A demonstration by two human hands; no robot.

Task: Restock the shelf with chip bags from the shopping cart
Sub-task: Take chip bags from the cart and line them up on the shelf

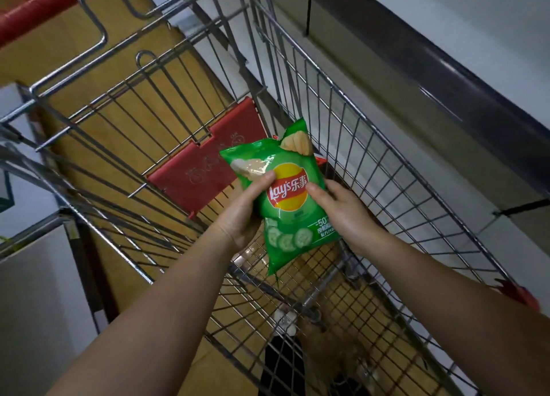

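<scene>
The shopping cart (pixel 372 163) is open at the top, and both arms pass in over its near rim. Wire walls close the basket on the left and the right, and a wire grid closes the floor. The folded red child-seat flap (pixel 205 160) blocks the far end. A green chip bag (pixel 285 199), held between both hands, fills the middle; another bag seems to lie behind it. A dark shelf edge (pixel 446 68) runs close along the cart's right side.
</scene>
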